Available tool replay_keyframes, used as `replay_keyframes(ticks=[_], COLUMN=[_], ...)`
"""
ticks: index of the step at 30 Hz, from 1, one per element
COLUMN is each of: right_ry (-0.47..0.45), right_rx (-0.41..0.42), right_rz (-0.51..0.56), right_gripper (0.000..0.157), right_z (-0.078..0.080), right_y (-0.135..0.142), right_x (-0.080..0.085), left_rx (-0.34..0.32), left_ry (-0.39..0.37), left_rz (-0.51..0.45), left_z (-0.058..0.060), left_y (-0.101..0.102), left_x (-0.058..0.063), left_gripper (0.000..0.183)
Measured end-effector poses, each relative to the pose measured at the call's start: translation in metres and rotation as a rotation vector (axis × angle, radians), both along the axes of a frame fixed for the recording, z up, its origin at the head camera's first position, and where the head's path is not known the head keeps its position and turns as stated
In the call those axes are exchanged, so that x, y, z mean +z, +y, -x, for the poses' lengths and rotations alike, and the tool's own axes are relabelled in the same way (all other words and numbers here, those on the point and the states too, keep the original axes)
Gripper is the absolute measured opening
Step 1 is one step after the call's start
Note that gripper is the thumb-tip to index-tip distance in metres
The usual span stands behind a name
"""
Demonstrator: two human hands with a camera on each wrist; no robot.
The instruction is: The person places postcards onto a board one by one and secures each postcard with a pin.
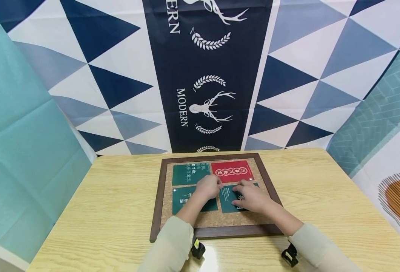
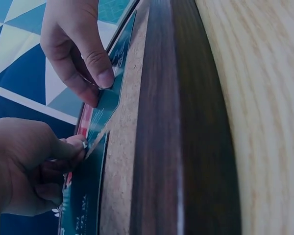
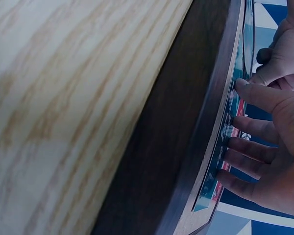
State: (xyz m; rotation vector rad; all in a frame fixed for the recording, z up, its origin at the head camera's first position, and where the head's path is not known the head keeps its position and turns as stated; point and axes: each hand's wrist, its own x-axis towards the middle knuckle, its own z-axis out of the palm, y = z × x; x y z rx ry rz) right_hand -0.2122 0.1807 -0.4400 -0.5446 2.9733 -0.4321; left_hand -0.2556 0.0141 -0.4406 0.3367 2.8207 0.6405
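A wood-framed cork board [image 1: 213, 223] lies on the table with several cards on it. My left hand [image 1: 208, 187] pinches a small silvery thumbtack [image 2: 85, 145] between thumb and finger, at the upper left corner of the lower right green card [image 1: 228, 198]. On that same card my right hand [image 1: 252, 196] rests its spread fingertips [image 3: 242, 83]. Above it lies a red card [image 1: 232, 171] with white lettering. Two more green cards, an upper one [image 1: 181, 174] and a lower one [image 1: 179, 204], lie to the left. The left hand partly covers both.
A dark wooden frame [image 1: 157, 204] borders the board. Bare pale wood table [image 1: 111, 204] stretches left and right of it. Behind stands a patterned cloth [image 1: 118, 75], with a teal sheet [image 1: 26, 151] at the left side.
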Motion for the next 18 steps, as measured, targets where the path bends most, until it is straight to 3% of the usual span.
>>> replay_keyframes(ticks=[18], right_ry=[0.008], right_rx=[0.014], right_rz=[-0.006], right_gripper=[0.046], right_z=[0.0010], right_y=[0.0004], right_x=[-0.0014], left_rx=[-0.030], left_ry=[0.093], left_rz=[0.124], left_z=[0.0062], left_y=[0.0033], left_x=[0.0021], left_gripper=[0.018])
